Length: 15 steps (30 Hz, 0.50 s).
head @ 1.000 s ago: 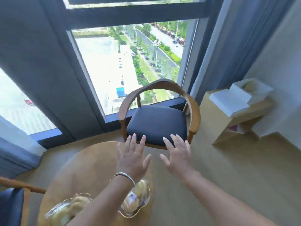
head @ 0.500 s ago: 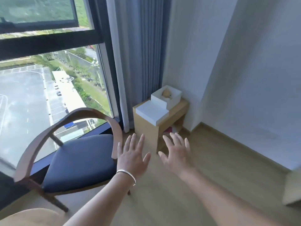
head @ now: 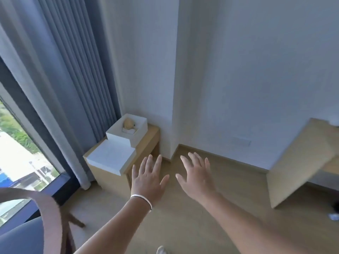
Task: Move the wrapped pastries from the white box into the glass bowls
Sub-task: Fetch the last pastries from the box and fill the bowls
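Note:
An open white box (head: 119, 136) stands on a low wooden side table (head: 148, 142) in the room's corner. One pale wrapped pastry (head: 128, 123) sits inside it. The box's white lid (head: 110, 156) lies flat on the table in front of it. My left hand (head: 148, 178), with a silver bangle on the wrist, is stretched out with fingers spread, just right of the lid and nearer to me. My right hand (head: 196, 173) is spread beside it over the floor. Both hold nothing. The glass bowls are out of view.
A grey curtain (head: 73, 74) and a window (head: 20, 158) fill the left. The chair (head: 49, 222) with a curved wooden back and blue seat is at the lower left. A wooden desk (head: 300, 164) stands at the right. White walls meet behind the side table.
My view has swung right, away from the round table with the glass bowls and past the chair, onto the corner side table. The white box is nearer. Both hands stay spread and empty.

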{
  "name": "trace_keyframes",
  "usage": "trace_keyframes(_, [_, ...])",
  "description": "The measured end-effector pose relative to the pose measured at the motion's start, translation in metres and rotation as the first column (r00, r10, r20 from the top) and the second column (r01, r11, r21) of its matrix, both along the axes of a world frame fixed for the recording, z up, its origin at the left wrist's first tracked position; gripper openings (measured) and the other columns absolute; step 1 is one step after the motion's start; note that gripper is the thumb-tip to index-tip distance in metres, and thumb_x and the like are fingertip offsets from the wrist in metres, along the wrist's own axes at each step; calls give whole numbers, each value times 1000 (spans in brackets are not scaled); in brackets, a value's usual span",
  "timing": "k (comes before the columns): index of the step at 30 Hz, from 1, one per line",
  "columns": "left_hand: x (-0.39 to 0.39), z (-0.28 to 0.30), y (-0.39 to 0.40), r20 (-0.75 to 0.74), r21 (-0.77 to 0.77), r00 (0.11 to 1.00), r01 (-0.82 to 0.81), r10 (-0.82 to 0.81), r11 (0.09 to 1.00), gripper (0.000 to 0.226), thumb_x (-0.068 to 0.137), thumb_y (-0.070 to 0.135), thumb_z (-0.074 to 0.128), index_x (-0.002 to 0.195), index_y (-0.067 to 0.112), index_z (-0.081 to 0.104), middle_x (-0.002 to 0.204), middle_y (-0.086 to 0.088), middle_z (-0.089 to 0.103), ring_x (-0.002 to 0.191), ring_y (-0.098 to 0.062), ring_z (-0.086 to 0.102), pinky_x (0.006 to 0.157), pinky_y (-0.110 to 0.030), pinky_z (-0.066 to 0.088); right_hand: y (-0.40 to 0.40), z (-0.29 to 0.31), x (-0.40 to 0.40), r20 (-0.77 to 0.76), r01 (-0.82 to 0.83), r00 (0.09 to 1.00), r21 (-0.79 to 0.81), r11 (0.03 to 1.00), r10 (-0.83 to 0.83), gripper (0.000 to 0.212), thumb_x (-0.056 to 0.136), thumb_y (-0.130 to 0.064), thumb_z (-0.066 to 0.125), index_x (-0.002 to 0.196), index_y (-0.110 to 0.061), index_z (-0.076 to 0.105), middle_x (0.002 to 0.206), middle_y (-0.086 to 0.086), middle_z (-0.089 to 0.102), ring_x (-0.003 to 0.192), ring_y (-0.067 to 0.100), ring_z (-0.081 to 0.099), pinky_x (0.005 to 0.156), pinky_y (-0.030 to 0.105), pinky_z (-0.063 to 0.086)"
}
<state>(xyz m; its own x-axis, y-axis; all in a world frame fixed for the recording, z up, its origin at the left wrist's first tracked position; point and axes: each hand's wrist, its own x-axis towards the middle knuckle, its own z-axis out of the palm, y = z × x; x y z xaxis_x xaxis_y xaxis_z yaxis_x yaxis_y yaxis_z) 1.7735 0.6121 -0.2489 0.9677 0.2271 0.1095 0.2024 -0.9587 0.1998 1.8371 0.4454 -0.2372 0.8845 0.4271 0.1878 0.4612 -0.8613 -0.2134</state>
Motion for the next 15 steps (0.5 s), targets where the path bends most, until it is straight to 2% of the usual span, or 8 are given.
trace_keyframes(9, [204, -3, 51, -7, -34, 1000, 23, -24, 999, 70, 91, 65, 15, 148, 34, -12, 161, -1, 1, 147, -21, -4, 115, -50, -6, 36, 15, 186, 12, 68, 998, -101, 993, -68, 65, 90, -55, 44, 147, -27, 30, 153, 4, 30, 142, 22, 20, 117, 46, 11])
trace_keyframes(15, [280, -14, 96, 6, -32, 1000, -10, 10, 999, 69, 90, 65, 13, 148, 35, -11, 161, 0, 4, 147, -21, -3, 115, -50, -3, 76, 10, 270, -8, 24, 1000, -89, 996, -25, 65, 90, -55, 45, 147, -26, 30, 153, 5, 30, 143, 23, 20, 117, 48, 12])
